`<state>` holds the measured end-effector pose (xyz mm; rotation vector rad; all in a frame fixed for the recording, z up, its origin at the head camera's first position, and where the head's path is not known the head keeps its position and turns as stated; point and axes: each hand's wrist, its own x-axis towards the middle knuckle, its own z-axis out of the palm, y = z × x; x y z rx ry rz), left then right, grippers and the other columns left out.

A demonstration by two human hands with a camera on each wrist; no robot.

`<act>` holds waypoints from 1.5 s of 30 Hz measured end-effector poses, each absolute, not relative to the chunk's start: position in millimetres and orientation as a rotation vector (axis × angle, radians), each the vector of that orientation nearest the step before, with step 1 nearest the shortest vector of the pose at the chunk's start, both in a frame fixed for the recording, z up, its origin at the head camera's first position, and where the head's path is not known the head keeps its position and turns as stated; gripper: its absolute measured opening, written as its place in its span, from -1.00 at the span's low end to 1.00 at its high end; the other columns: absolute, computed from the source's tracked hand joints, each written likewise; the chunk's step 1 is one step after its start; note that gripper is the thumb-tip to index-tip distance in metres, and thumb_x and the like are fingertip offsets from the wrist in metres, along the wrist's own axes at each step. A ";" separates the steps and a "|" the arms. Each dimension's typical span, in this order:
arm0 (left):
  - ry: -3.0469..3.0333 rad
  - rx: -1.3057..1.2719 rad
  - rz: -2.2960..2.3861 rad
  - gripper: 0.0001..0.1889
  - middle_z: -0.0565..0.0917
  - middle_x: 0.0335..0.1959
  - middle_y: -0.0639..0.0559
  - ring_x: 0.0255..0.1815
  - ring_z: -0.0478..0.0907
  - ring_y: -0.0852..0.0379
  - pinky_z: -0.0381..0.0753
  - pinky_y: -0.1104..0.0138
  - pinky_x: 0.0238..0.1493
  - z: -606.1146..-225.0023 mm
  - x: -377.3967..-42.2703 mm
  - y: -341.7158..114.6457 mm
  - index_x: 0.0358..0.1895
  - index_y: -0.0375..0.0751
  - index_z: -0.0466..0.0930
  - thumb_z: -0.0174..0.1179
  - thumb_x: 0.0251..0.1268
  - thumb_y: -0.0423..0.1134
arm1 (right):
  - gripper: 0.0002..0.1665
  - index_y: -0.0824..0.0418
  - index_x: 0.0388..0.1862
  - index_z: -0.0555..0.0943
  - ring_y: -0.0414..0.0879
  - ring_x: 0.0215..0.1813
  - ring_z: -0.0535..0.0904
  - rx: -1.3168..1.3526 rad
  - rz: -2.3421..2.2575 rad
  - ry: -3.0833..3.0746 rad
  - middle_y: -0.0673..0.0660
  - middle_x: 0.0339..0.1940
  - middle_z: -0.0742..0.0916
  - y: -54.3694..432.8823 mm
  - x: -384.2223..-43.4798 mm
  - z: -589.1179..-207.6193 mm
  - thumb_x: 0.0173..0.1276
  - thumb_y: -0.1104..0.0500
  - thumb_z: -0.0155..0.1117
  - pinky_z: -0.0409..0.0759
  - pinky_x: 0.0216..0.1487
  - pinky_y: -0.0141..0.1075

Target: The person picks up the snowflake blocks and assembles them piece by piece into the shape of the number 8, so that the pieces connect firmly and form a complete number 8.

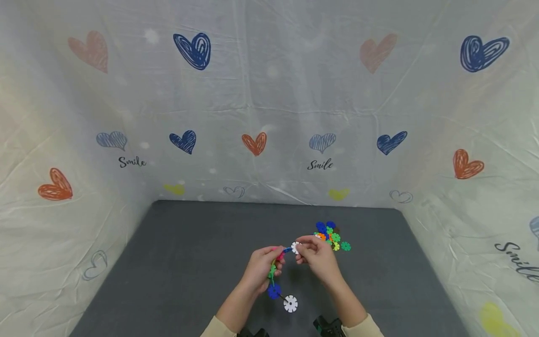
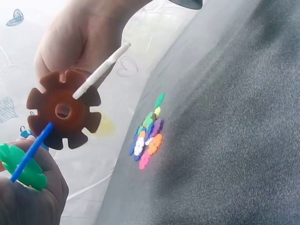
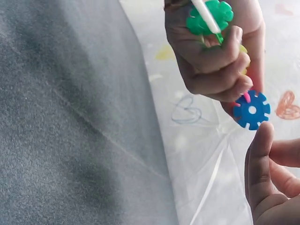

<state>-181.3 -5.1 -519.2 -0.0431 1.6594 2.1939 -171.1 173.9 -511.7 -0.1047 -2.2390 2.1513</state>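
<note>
Your left hand grips the disc chain; your right hand pinches a white disc just beside its top end.

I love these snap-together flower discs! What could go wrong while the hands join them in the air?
The long chain of plastic discs dangles below the left hand; a hard push may snap it apart. The white notched disc is only pinched by the right hand and might slip, dropping onto the grey mat.
</note>
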 end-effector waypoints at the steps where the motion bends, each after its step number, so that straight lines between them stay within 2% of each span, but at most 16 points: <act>1: 1.646 -0.042 2.202 -0.58 0.56 -0.52 0.05 -0.59 0.44 0.26 0.49 0.51 -0.58 -519.7 -181.6 -4.8 -0.01 -0.50 0.57 0.23 0.46 -0.10 | -0.75 0.40 0.00 0.64 -0.08 -0.45 0.69 -0.105 2.145 -2.248 0.42 -0.26 0.72 173.7 -171.4 -512.2 0.38 0.33 0.35 0.74 -0.32 -0.28; 4: 1.618 -0.042 2.215 -0.61 0.56 -0.52 0.05 -0.59 0.44 0.26 0.49 0.51 -0.59 -520.1 -181.8 -4.1 -0.02 -0.50 0.57 0.23 0.46 -0.13 | -0.75 0.40 0.00 0.63 -0.09 -0.45 0.69 -0.104 2.133 -2.262 0.42 -0.26 0.72 173.3 -171.6 -513.2 0.38 0.33 0.34 0.74 -0.32 -0.28; 10: 1.621 -0.040 2.199 -0.59 0.56 -0.50 0.05 -0.56 0.45 0.25 0.50 0.51 -0.57 -520.9 -180.3 -5.7 -0.01 -0.50 0.56 0.22 0.46 -0.11 | -0.74 0.38 -0.01 0.64 -0.01 -0.44 0.70 -0.125 2.101 -2.267 0.18 -0.37 0.74 170.9 -170.5 -512.4 0.37 0.31 0.37 0.74 -0.34 -0.27; 12: 1.624 -0.033 2.191 -0.59 0.56 -0.50 0.05 -0.55 0.45 0.24 0.51 0.51 -0.55 -521.8 -179.7 -6.6 -0.02 -0.47 0.58 0.23 0.46 -0.08 | -0.74 0.39 -0.01 0.64 0.00 -0.45 0.70 -0.129 2.094 -2.268 0.16 -0.37 0.75 170.3 -170.3 -512.3 0.36 0.31 0.37 0.74 -0.35 -0.28; 24: 1.638 -0.011 2.174 -0.60 0.56 -0.49 0.04 -0.54 0.45 0.24 0.51 0.51 -0.53 -518.5 -178.6 -7.7 -0.03 -0.50 0.57 0.19 0.48 -0.10 | -0.80 0.39 -0.08 0.67 -0.10 -0.50 0.68 -0.073 2.072 -2.275 0.26 -0.37 0.75 173.5 -169.7 -508.0 0.35 0.32 0.38 0.72 -0.37 -0.32; 30: 1.661 0.024 2.145 -0.70 0.62 -0.46 0.01 -0.55 0.47 0.22 0.54 0.49 -0.50 -516.0 -177.3 -7.5 -0.06 -0.43 0.57 0.14 0.53 -0.17 | -0.81 0.39 -0.11 0.67 -0.10 -0.52 0.68 -0.061 2.059 -2.271 0.45 -0.30 0.73 173.5 -169.6 -509.6 0.34 0.34 0.39 0.72 -0.39 -0.33; 36: 1.680 0.026 2.150 -0.74 0.65 -0.45 0.00 -0.55 0.48 0.22 0.54 0.49 -0.51 -517.1 -177.6 -7.5 -0.12 -0.40 0.58 0.14 0.53 -0.20 | -0.83 0.35 -0.17 0.68 -0.10 -0.60 0.60 -0.018 1.993 -2.312 0.40 -0.42 0.71 174.5 -170.4 -511.1 0.33 0.26 0.43 0.66 -0.48 -0.35; 45: 1.711 0.090 2.147 -0.77 0.64 -0.48 0.01 -0.54 0.47 0.23 0.53 0.49 -0.50 -518.9 -176.5 -6.8 -0.22 -0.35 0.57 0.17 0.50 -0.20 | -0.86 0.35 -0.22 0.71 -0.20 -0.60 0.55 0.137 1.966 -2.281 0.29 -0.46 0.72 176.3 -171.5 -514.8 0.35 0.26 0.41 0.64 -0.52 -0.32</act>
